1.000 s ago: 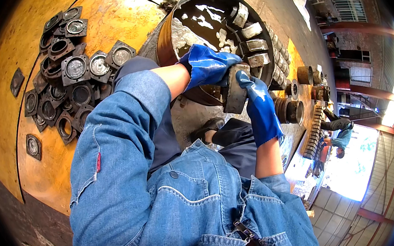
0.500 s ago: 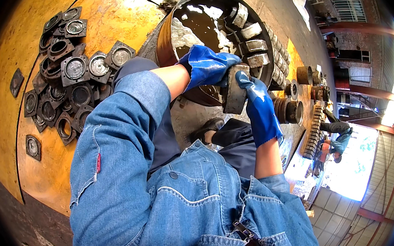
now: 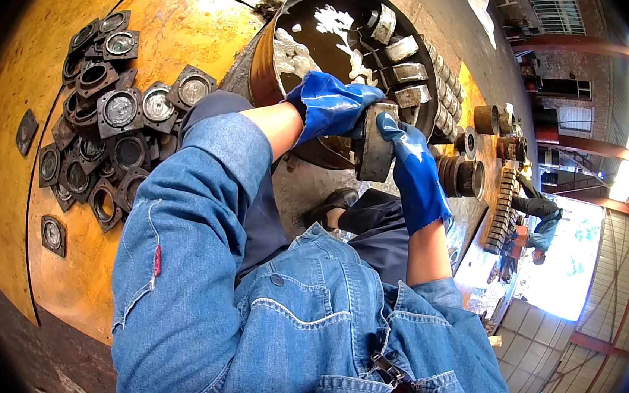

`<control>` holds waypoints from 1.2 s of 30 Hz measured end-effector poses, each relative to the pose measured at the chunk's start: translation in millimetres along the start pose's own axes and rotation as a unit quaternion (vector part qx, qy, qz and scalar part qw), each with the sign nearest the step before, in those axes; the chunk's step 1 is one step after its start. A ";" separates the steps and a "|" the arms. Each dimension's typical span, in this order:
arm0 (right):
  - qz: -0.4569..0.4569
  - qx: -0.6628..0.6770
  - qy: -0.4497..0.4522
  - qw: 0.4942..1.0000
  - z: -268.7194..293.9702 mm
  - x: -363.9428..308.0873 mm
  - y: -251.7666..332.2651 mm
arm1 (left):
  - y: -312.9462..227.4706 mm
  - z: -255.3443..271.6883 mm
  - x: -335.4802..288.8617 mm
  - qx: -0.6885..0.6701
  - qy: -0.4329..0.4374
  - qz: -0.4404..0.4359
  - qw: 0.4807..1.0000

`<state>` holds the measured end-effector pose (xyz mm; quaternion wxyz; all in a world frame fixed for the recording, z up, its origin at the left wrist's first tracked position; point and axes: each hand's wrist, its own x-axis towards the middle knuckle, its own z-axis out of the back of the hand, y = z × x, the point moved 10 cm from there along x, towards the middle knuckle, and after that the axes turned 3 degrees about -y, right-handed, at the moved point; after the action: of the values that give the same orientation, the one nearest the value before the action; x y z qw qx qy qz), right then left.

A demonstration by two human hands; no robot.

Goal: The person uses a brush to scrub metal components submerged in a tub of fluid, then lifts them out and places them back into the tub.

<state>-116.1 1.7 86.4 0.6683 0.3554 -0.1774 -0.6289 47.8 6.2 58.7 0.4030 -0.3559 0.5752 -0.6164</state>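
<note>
Both my hands wear blue rubber gloves and grip a thick grey metal block-like part (image 3: 376, 150), seen edge-on at the near rim of a round metal tub (image 3: 264, 70). My left hand (image 3: 333, 105) closes over its far left side. On its right side my right hand (image 3: 409, 154) is closed, thumb on top. The part's far face and most of my fingertips are hidden. Dark brown liquid with white foam (image 3: 333, 21) fills the tub. Several similar metal parts (image 3: 405, 74) stand in a row along the tub's right inner wall.
Left of me, a heap of square flanges with round centres (image 3: 118, 110) lies on yellow plates. More metal parts (image 3: 445, 114) line the tub's right outside. Metal cylinders (image 3: 470, 177) and a long row of parts (image 3: 500, 210) lie right. Another person (image 3: 545, 225) stands farther off.
The white foam has drifted and changed shape on the liquid. The person farther off has shifted slightly. My hands and the metal part look the same.
</note>
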 end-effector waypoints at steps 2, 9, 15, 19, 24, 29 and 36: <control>0.004 0.004 0.001 1.000 1.1 1.3 -3.1 | -3.2 -1.0 -1.6 -0.002 0.000 0.000 1.000; -0.022 -0.006 -0.004 1.000 -2.9 -5.7 11.7 | -9.6 3.8 -8.2 0.006 -0.009 0.011 1.000; -0.028 -0.028 -0.006 0.999 1.3 -0.5 -1.0 | -10.7 4.3 -5.8 0.131 -0.016 -0.025 0.991; -0.040 -0.040 -0.010 0.998 4.0 -3.5 -0.3 | -20.5 10.8 -11.5 0.226 -0.055 -0.104 0.967; -0.047 -0.024 0.010 0.999 -2.2 -0.1 -3.5 | 25.3 -6.8 13.4 -0.113 -0.006 0.002 0.994; -0.051 -0.012 0.024 0.998 -5.9 3.3 -4.4 | 38.8 -9.3 23.5 -0.067 -0.005 -0.029 0.997; -0.023 -0.014 -0.008 1.000 0.2 2.2 -5.0 | 13.7 -7.2 4.6 -0.194 0.011 0.035 0.980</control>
<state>-119.5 -0.2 82.6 0.6571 0.3455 -0.1657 -0.6492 40.5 4.9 44.3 0.3417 -0.4001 0.7002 -0.4826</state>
